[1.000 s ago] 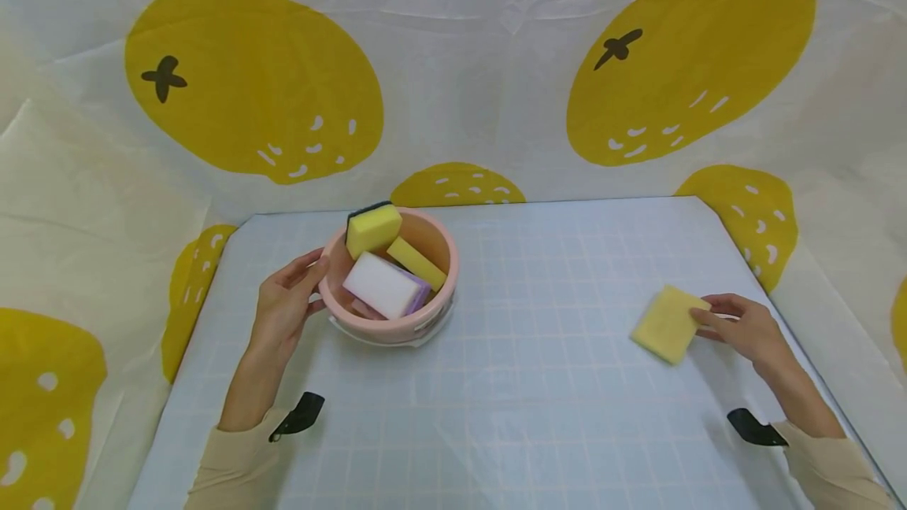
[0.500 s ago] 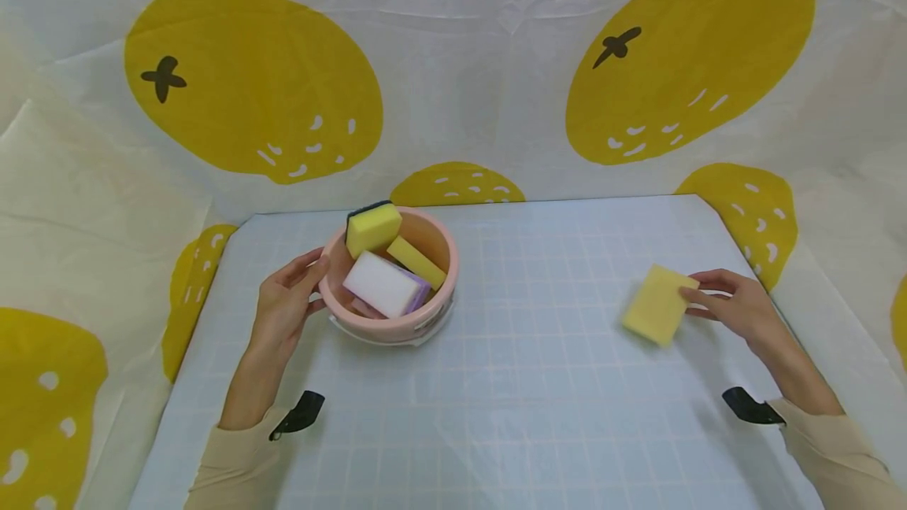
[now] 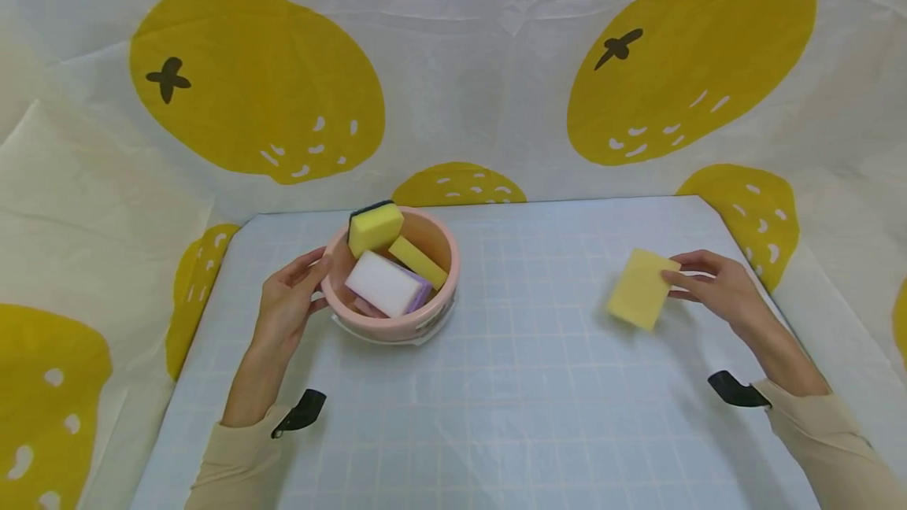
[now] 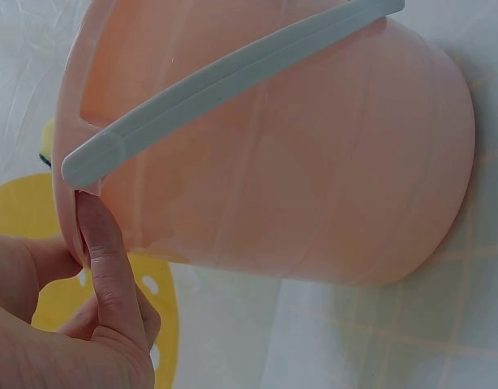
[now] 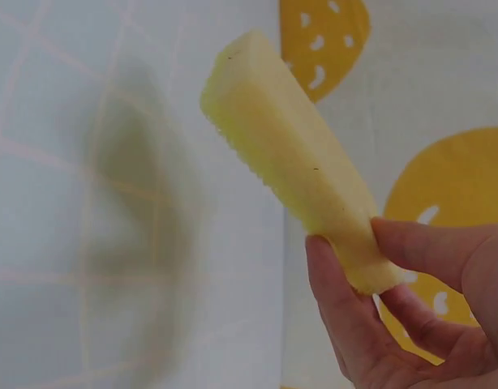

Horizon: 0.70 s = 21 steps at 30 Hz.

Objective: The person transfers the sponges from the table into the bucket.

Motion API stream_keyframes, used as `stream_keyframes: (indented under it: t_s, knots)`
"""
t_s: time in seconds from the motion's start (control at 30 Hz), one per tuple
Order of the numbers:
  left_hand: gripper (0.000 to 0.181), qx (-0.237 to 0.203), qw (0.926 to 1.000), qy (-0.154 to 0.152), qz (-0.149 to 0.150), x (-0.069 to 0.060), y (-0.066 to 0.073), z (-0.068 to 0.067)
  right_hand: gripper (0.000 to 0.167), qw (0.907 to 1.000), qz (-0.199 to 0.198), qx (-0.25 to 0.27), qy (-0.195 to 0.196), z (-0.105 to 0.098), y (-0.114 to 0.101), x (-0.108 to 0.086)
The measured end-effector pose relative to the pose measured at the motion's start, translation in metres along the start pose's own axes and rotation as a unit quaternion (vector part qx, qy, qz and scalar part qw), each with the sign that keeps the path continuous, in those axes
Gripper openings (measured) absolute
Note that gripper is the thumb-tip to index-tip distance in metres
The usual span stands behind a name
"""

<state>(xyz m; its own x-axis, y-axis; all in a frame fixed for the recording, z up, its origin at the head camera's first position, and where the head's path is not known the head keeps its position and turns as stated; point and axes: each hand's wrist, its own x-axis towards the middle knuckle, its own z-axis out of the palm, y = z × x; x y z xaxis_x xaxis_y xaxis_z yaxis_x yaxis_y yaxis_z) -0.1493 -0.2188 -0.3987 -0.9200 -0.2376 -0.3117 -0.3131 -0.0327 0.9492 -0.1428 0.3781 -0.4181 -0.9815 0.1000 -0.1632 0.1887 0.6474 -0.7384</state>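
Note:
A pink bucket (image 3: 329,290) stands on the left part of the table, and my left hand (image 3: 286,305) pinches its rim on the left side. In the left wrist view the thumb and fingers grip that rim just below the end of the grey handle (image 4: 233,77). Several sponges lie in the bucket: a yellow one with a dark scouring side (image 3: 375,228), a plain yellow one (image 3: 418,261) and a white and purple one (image 3: 383,283). Over the table's right side my right hand (image 3: 719,286) pinches a yellow sponge (image 3: 641,290) by one edge. A shadow below shows it raised.
A pale blue gridded cover (image 3: 510,408) lies over the table. Behind and at both sides hangs a white cloth (image 3: 475,77) printed with large yellow fruit shapes. Black straps (image 3: 301,413) show at both wrists.
My right hand has moved the yellow sponge away from me and a little to the left. My left hand and the bucket have stayed in place.

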Motion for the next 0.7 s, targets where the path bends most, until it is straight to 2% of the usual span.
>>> stream_keyframes:
  t_s: [0.23,0.7]
  knots:
    - [0.072,0.006,0.9999,0.004,-0.010,0.000,0.000,0.001,0.063,0.9993,-0.028,0.025,-0.003,0.004,-0.017,0.007]
    - [0.068,0.021,0.9996,0.010,-0.017,0.000,0.002,0.001,0.058,0.9978,-0.063,0.014,-0.014,0.010,-0.060,0.018]
